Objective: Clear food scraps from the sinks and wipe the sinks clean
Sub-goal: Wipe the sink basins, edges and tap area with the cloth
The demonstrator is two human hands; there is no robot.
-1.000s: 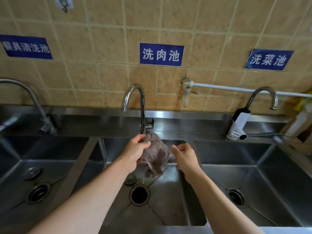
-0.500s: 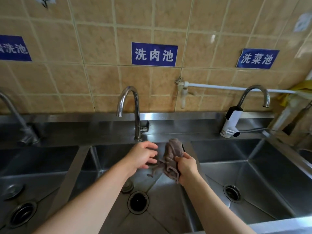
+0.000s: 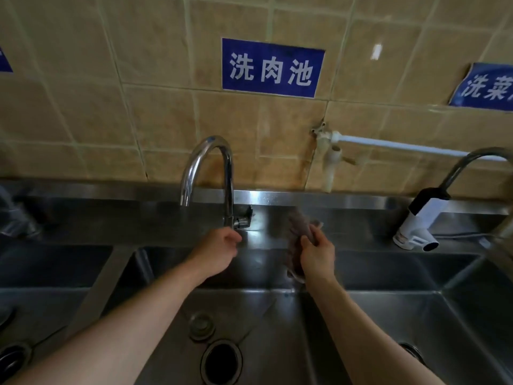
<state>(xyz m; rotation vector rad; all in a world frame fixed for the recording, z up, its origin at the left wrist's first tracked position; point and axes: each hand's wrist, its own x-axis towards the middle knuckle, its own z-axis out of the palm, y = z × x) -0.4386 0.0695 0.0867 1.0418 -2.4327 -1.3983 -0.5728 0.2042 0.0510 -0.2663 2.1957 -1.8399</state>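
In the head view, the right hand point(image 3: 316, 255) holds a grey-brown cloth point(image 3: 298, 232) over the back part of the middle sink point(image 3: 277, 329); its fingers are curled around the cloth, which stands up above the hand and also hangs a little below it. The cloth is blurred, so I cannot tell if it touches the steel ledge behind. The left hand point(image 3: 219, 252) is just under the base of the chrome faucet point(image 3: 211, 173), near its small handle point(image 3: 244, 216); its fingers are loosely curled and hold nothing, and it seems not to touch the handle. In the bottom of the middle sink there is an open drain hole point(image 3: 221, 357), and a round metal strainer plug point(image 3: 202, 326) lies just beside it. On the tile wall above is a blue sign point(image 3: 273, 68) with white characters. At the right stands a white faucet heater point(image 3: 422, 220).
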